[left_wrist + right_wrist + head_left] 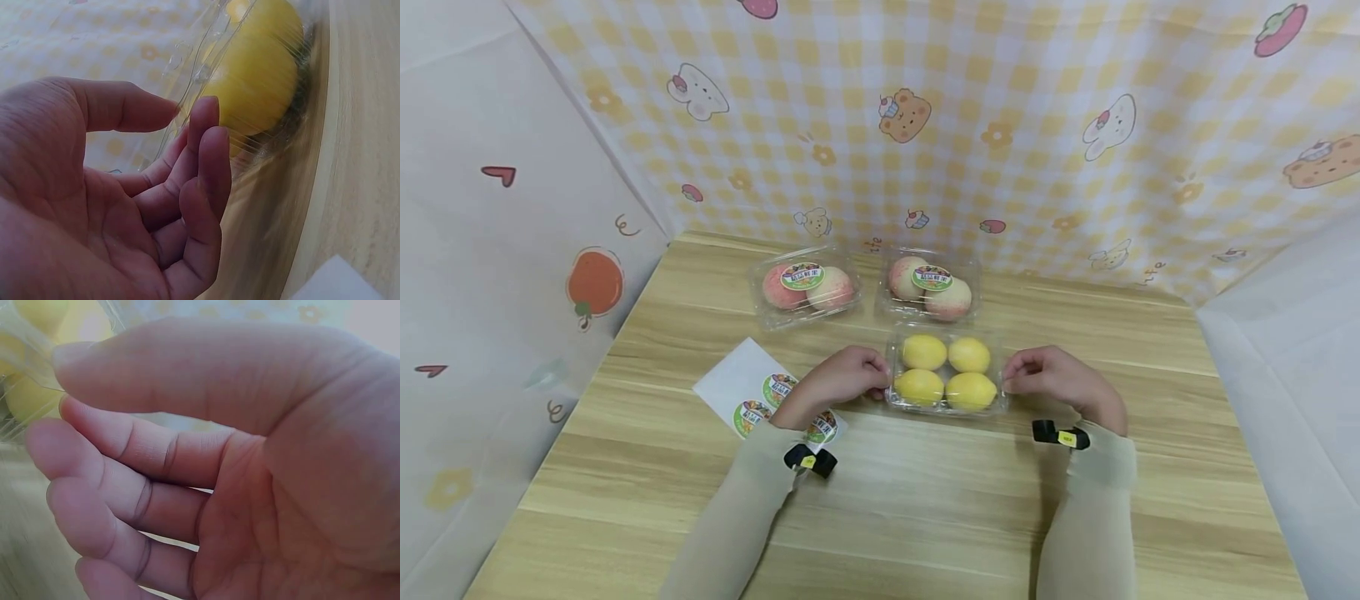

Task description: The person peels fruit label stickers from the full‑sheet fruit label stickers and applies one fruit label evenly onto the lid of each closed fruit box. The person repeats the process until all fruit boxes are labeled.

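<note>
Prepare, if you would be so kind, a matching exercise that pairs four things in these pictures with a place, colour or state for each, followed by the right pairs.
Things:
1. Clear box
2. Sticker sheet
3. Left hand
4. Right hand

Places, colours or states:
A. At the right end of the box
B. White, partly hidden behind an arm
C. At the left end of the box
D. Filled with four yellow fruits

Right pairs: 1-D, 2-B, 3-C, 4-A

The left grip (125,194) pinches the edge of a clear box (201,74) holding yellow fruit (259,81).
</note>
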The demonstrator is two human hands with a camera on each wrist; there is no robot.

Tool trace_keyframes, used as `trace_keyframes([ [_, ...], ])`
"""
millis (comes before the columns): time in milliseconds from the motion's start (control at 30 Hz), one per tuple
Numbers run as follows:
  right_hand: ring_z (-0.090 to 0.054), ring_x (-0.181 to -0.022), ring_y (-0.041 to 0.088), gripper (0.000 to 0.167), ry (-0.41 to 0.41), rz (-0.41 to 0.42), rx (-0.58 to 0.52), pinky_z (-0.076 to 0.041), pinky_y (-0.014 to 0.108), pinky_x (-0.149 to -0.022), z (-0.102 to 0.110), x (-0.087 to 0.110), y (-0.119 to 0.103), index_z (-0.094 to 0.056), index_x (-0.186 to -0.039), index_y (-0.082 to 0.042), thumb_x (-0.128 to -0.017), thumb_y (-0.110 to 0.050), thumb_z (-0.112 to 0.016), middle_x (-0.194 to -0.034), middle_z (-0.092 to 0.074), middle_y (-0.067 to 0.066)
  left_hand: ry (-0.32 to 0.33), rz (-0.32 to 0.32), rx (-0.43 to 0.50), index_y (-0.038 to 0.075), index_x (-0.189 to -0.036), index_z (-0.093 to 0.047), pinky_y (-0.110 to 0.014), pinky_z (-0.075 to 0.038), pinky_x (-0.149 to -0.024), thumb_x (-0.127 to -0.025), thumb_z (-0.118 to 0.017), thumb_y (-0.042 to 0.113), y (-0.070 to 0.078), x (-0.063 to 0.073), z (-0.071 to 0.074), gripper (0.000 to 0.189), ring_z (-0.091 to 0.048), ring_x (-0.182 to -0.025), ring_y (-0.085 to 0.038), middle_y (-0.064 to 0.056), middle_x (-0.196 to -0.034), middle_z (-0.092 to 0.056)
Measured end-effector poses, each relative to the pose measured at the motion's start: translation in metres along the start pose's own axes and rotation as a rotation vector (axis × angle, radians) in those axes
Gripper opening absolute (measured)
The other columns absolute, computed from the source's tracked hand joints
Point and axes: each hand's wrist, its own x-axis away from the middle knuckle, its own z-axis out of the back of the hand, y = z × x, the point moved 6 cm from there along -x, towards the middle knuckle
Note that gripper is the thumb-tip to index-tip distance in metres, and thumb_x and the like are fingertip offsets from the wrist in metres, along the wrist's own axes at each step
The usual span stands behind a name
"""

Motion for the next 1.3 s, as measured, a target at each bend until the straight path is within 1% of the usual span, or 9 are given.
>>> trace_keyframes([
  [167, -0.064, -0.087, 0.016, 0.017, -0.015, 0.016, 0.010, -0.055, 0.030, -0.081, -0.004, -0.002, -0.004, -0.075, -0.109, 0.006, -0.098, -0.007, -0.075, -0.096, -0.074, 0.010, -0.001, -0.004, 0.012, 0.001, -0.099, -0.072, -0.035, -0.058, -0.081, -0.099, -0.067, 0.007, -0.002, 0.003, 0.003, 0.008, -0.069, -0.080, -0.017, -0.006, -0.086, -0.074],
  [433, -0.063, -0.087, 0.017, 0.015, -0.020, 0.005, 0.007, -0.055, 0.029, -0.083, -0.010, -0.006, -0.007, -0.075, -0.106, 0.004, -0.098, -0.008, -0.077, -0.092, -0.072, 0.007, -0.010, 0.010, 0.026, 0.001, -0.100, -0.073, -0.035, -0.058, -0.085, -0.101, -0.066, 0.007, -0.005, 0.010, 0.009, 0.009, -0.070, -0.083, -0.018, -0.007, -0.089, -0.074],
  [667, -0.061, -0.088, 0.018, 0.014, -0.030, 0.007, 0.022, -0.054, 0.028, -0.083, -0.014, -0.008, -0.010, -0.074, -0.105, 0.004, -0.098, -0.008, -0.077, -0.092, -0.072, 0.005, -0.012, 0.006, 0.064, -0.001, -0.104, -0.072, -0.034, -0.060, -0.084, -0.102, -0.066, 0.007, -0.009, 0.011, 0.013, 0.010, -0.071, -0.085, -0.018, -0.007, -0.091, -0.074],
  [800, -0.061, -0.089, 0.018, 0.014, -0.028, -0.004, 0.021, -0.054, 0.028, -0.084, -0.013, -0.008, -0.009, -0.075, -0.104, 0.004, -0.098, -0.009, -0.076, -0.092, -0.072, 0.006, -0.008, 0.004, 0.062, -0.002, -0.106, -0.073, -0.035, -0.060, -0.086, -0.101, -0.067, 0.008, -0.010, 0.012, 0.015, 0.013, -0.071, -0.086, -0.018, -0.008, -0.092, -0.075],
  [967, -0.062, -0.089, 0.019, 0.013, -0.028, 0.000, 0.019, -0.055, 0.031, -0.085, -0.012, -0.007, -0.007, -0.075, -0.105, 0.004, -0.098, -0.007, -0.073, -0.093, -0.072, 0.008, -0.006, 0.001, 0.012, -0.001, -0.109, -0.076, -0.038, -0.059, -0.088, -0.102, -0.069, 0.012, -0.009, 0.015, 0.018, 0.016, -0.072, -0.089, -0.020, -0.007, -0.095, -0.076],
  [1067, -0.062, -0.089, 0.020, 0.013, -0.026, 0.004, 0.022, -0.055, 0.033, -0.085, -0.012, -0.007, -0.007, -0.075, -0.105, 0.004, -0.098, -0.006, -0.072, -0.093, -0.072, 0.008, -0.005, -0.023, -0.047, 0.000, -0.112, -0.077, -0.038, -0.059, -0.090, -0.104, -0.069, 0.015, -0.006, 0.017, 0.024, 0.019, -0.072, -0.092, -0.020, -0.006, -0.098, -0.078],
  [1167, -0.062, -0.089, 0.020, 0.012, -0.025, 0.004, 0.025, -0.054, 0.032, -0.085, -0.011, -0.007, -0.007, -0.076, -0.105, 0.003, -0.098, -0.006, -0.072, -0.094, -0.073, 0.008, 0.007, -0.055, -0.116, 0.001, -0.115, -0.077, -0.037, -0.059, -0.090, -0.106, -0.068, 0.019, -0.003, 0.022, 0.032, 0.023, -0.072, -0.094, -0.018, -0.005, -0.100, -0.078],
  [1300, -0.062, -0.088, 0.019, 0.012, -0.020, 0.005, 0.034, -0.054, 0.031, -0.084, -0.011, -0.006, -0.008, -0.076, -0.105, 0.003, -0.098, -0.007, -0.072, -0.093, -0.072, 0.008, 0.048, -0.087, -0.194, 0.005, -0.114, -0.077, -0.036, -0.056, -0.088, -0.105, -0.070, 0.021, 0.000, 0.031, 0.046, 0.020, -0.068, -0.094, -0.018, -0.003, -0.100, -0.076],
])
